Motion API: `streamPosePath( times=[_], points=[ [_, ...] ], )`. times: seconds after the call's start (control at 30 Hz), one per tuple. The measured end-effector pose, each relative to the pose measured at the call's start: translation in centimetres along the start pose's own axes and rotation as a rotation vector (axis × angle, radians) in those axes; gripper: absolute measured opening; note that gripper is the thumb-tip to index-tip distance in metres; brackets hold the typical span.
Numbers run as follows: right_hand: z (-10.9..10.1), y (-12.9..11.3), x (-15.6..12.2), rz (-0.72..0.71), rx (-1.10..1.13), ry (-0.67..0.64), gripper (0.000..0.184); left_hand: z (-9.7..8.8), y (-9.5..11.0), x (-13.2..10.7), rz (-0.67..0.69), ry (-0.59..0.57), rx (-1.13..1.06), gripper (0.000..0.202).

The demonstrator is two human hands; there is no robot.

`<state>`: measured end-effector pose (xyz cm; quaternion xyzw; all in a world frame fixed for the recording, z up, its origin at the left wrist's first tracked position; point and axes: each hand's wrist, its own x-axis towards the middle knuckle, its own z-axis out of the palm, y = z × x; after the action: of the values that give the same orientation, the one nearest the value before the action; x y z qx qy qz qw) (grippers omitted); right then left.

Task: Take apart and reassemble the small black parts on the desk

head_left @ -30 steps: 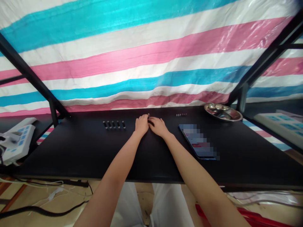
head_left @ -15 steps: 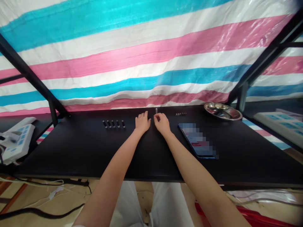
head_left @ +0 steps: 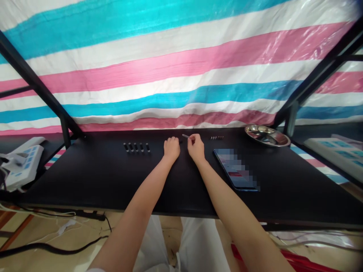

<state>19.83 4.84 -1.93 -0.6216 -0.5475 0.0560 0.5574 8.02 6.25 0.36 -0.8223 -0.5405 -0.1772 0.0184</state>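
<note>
My right hand (head_left: pixel 196 148) pinches a thin, pale grey stick-like piece (head_left: pixel 185 136), which points left and lies nearly flat toward my other hand. My left hand (head_left: pixel 171 149) is closed just to the left, with its fingers curled over. A small dark bit (head_left: pixel 180 141) shows at its thumb side; what it is, I cannot make out. To the left stands a row of several short black cylinders with pale ends (head_left: pixel 136 147). Beyond my right hand lies a row of several tiny metallic pieces (head_left: pixel 217 138).
A phone (head_left: pixel 236 170) lies on the black table (head_left: pixel 99 181) right of my right forearm. A round divided metal tray (head_left: pixel 276 141) sits at the back right corner. White power strips (head_left: pixel 25 166) are on the left. Striped sheeting (head_left: pixel 170 75) hangs behind the table.
The pale stick in my right hand has tipped from upright to pointing left. My left hand's fingers, stretched forward before, have curled in.
</note>
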Motion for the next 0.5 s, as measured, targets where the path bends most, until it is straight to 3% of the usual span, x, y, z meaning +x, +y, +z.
streamPosePath(
  times=[0.17,0.3,0.37,0.5],
  points=[
    [-0.7,-0.9,-0.4,0.036,0.063,0.098,0.012,-0.9,0.0,-2.8,0.038,-0.002,-0.051,0.02],
    [-1.2,-1.9,-1.0,0.084,0.143,0.133,0.014,-2.1,-1.5,-6.3,0.117,0.028,-0.185,0.02],
    [-1.2,-2.4,-1.3,0.094,0.193,0.135,0.015,-2.6,-2.8,-7.8,0.078,0.071,-0.283,0.02],
    [-0.9,-3.5,-2.4,0.134,0.368,0.093,0.021,-3.2,-5.2,-9.1,-0.156,0.186,-0.491,0.02]
  ],
)
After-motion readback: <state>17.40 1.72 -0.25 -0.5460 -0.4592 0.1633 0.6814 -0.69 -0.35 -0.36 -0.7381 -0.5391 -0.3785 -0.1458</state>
